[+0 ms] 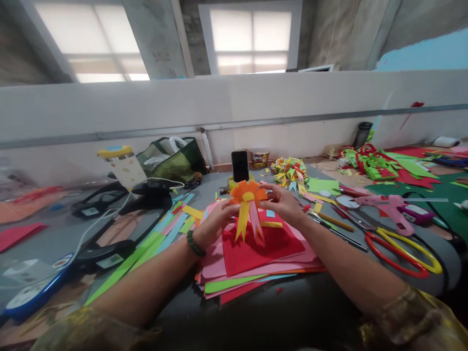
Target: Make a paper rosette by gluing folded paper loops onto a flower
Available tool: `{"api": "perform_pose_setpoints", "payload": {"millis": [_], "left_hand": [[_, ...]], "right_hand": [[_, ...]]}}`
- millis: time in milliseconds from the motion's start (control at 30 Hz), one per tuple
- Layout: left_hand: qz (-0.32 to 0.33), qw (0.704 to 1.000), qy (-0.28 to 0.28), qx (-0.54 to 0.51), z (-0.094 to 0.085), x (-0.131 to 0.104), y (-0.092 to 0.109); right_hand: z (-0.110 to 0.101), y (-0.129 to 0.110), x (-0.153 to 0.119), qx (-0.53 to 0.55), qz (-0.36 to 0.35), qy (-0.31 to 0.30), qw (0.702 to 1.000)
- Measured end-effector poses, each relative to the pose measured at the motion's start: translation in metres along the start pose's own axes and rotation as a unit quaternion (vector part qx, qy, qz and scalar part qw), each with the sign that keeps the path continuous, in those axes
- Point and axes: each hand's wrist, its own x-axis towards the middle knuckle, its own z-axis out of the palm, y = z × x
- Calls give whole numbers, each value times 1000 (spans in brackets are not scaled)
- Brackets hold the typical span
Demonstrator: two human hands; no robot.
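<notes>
One rosette (247, 193) is held upright by two hands above the front middle of the table (215, 181), over a stack of sheets. Its left edge is pinched by the fingers of the left hand (219, 219), and its right edge by those of the right hand (283, 202); both grips are narrow. Two tails are counted below it, one yellow (242, 223) and one pink (255, 224). One bracelet (196, 243), one phone (240, 165), one tub (260, 158), one glue gun (393, 208) and one pair of scissors (404, 253) are noted; the strips (146, 251) on the left cannot be reliably counted. The rosette is seen to be formed of flat orange petals around a small yellow centre, and its tails are notched at the ends. The stack is topped by a smooth red sheet (252, 258), with pink sheets (212, 263) beneath. The bracelet is made up of round green beads. The scissors are fitted with looped handles, one red, one yellow.
</notes>
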Motion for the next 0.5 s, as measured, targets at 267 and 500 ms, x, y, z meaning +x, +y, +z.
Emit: {"api": "perform_pose_setpoints", "payload": {"millis": [267,500], "left_hand": [[-55,997,40,-23,8,-7,-5],[-8,996,92,-7,9,-6,-2]], "right_hand": [[4,-4,-5,-25,-6,-21,999],[-2,-10,-9,-108,56,-208,971]]}}
